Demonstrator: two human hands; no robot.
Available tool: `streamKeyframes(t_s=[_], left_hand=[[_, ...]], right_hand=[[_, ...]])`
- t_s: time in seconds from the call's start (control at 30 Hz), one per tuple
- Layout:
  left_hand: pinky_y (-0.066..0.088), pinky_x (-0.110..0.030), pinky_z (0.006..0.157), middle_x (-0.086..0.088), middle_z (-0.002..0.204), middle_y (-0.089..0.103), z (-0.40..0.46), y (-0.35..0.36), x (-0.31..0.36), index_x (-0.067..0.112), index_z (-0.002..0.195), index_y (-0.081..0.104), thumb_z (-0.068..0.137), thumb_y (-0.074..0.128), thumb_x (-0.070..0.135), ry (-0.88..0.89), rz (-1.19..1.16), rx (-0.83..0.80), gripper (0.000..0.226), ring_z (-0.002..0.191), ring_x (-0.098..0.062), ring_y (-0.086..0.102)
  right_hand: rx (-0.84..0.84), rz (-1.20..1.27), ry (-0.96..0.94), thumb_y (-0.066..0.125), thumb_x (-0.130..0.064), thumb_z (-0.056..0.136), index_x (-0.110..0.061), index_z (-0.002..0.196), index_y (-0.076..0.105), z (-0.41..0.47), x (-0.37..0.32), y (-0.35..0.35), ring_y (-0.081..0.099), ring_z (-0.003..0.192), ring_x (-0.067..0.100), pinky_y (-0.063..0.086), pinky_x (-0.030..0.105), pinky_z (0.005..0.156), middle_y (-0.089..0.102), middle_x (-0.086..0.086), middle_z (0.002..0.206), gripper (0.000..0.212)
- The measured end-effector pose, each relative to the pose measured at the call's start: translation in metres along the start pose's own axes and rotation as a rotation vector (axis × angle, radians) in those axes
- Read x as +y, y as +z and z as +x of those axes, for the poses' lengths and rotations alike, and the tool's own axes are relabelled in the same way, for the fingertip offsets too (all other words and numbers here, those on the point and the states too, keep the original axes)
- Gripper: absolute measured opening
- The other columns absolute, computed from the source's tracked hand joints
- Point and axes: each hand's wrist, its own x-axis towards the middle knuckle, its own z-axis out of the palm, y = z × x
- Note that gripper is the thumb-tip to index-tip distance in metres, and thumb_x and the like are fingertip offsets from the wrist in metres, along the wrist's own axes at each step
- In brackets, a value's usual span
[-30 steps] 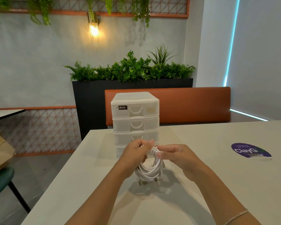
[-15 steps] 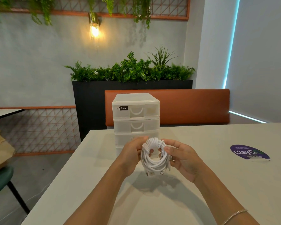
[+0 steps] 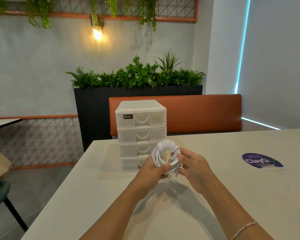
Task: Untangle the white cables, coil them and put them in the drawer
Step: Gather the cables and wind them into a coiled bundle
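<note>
Head view, near to far, all placed against the drawer unit (image 3: 141, 134). Nearest: both forearms over the pale table (image 3: 241, 196), a thin bracelet (image 3: 244, 229) on the right wrist. Ahead of them, just in front of the unit's lowest drawers and lifted clear of the tabletop: the white cables (image 3: 164, 155), wound into one upright ring of many turns, plug ends hanging loose at the bottom. Held from both sides: left hand (image 3: 151, 172) with thumb and fingers curled over the lower left of the ring; right hand (image 3: 195, 168) with fingertips pinched on its right side. Untangling and coiling looked done, or nearly so, with only the dangling ends perhaps needing tucking. Stowing not begun: all four drawers appeared closed, none pulled out, so left to do were freeing a hand, opening a drawer, placing the coil, closing it. To the right of the unit, a purple sticker (image 3: 261, 161) on the table. Behind the unit, an orange bench back (image 3: 203, 113), then a dark planter (image 3: 93, 104) with greenery.
</note>
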Motion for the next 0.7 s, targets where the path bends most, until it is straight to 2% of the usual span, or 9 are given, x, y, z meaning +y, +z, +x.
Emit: streamKeyframes(t_s=[0.1,0.23,0.3,0.37,0.43,0.53,0.6,0.7], left_hand=[[0.053,-0.025,0.075,-0.004,0.115,0.063,0.001,0.001,0.0,0.021,0.13,0.047,0.093,0.056,0.016,0.005,0.005,-0.001,0.039,0.092,-0.014,0.061],[0.055,-0.03,0.083,-0.004,0.123,0.059,0.0,0.005,0.003,0.023,0.132,0.044,0.095,0.052,0.019,0.014,-0.013,0.012,0.038,0.104,-0.017,0.061],[0.054,-0.036,0.088,-0.008,0.119,0.062,-0.003,0.005,0.009,0.018,0.127,0.05,0.099,0.042,0.023,-0.06,-0.207,0.03,0.029,0.103,-0.021,0.062],[0.054,-0.042,0.088,-0.012,0.11,0.066,-0.005,0.001,0.014,0.011,0.116,0.059,0.101,0.035,0.023,-0.126,-0.39,0.047,0.03,0.099,-0.025,0.063],[0.055,-0.04,0.085,-0.012,0.104,0.069,-0.005,-0.003,0.015,0.011,0.106,0.063,0.102,0.035,0.019,-0.118,-0.355,0.045,0.03,0.096,-0.026,0.065],[0.055,-0.032,0.083,-0.01,0.102,0.069,-0.004,0.002,0.017,0.011,0.108,0.063,0.102,0.035,0.019,-0.148,-0.198,0.031,0.029,0.094,-0.023,0.065],[0.05,-0.03,0.087,-0.007,0.106,0.067,0.0,0.01,0.017,0.014,0.112,0.062,0.102,0.034,0.021,-0.174,-0.092,0.028,0.031,0.099,-0.019,0.061],[0.052,-0.021,0.073,-0.006,0.101,0.068,0.004,0.028,0.02,0.012,0.109,0.064,0.101,0.037,0.022,-0.219,-0.04,0.03,0.029,0.089,-0.016,0.062]], right_hand=[[0.02,-0.01,0.002,0.047,-0.006,0.096,-0.01,0.103,0.067,0.0,0.0,0.0,0.065,0.087,0.021,0.056,0.036,0.079,0.069,0.01,0.096,0.022],[0.063,0.005,-0.02,0.048,-0.005,0.095,-0.014,0.098,0.067,-0.003,-0.003,0.001,0.066,0.078,0.017,0.057,0.033,0.071,0.07,0.005,0.085,0.022],[0.093,0.005,-0.023,0.049,-0.005,0.095,-0.018,0.092,0.067,-0.004,-0.005,0.001,0.064,0.077,0.017,0.055,0.034,0.071,0.069,0.003,0.085,0.023],[0.118,-0.007,-0.018,0.049,-0.006,0.095,-0.018,0.094,0.066,-0.006,-0.007,0.001,0.063,0.079,0.017,0.056,0.037,0.072,0.067,0.004,0.087,0.02],[0.133,-0.042,-0.02,0.049,-0.007,0.095,-0.019,0.093,0.065,-0.01,-0.009,0.001,0.061,0.076,0.017,0.054,0.046,0.081,0.065,0.004,0.085,0.02],[0.161,-0.075,-0.014,0.049,-0.005,0.094,-0.02,0.087,0.065,-0.015,-0.013,-0.004,0.058,0.075,0.019,0.045,0.055,0.091,0.063,0.005,0.083,0.023],[0.197,-0.108,0.013,0.049,-0.007,0.095,-0.016,0.093,0.065,-0.017,-0.016,-0.012,0.059,0.075,0.018,0.047,0.053,0.09,0.064,0.003,0.083,0.019],[0.231,-0.153,0.07,0.047,-0.009,0.097,-0.01,0.101,0.064,-0.02,-0.022,-0.028,0.059,0.081,0.021,0.053,0.044,0.083,0.064,0.007,0.088,0.018]])
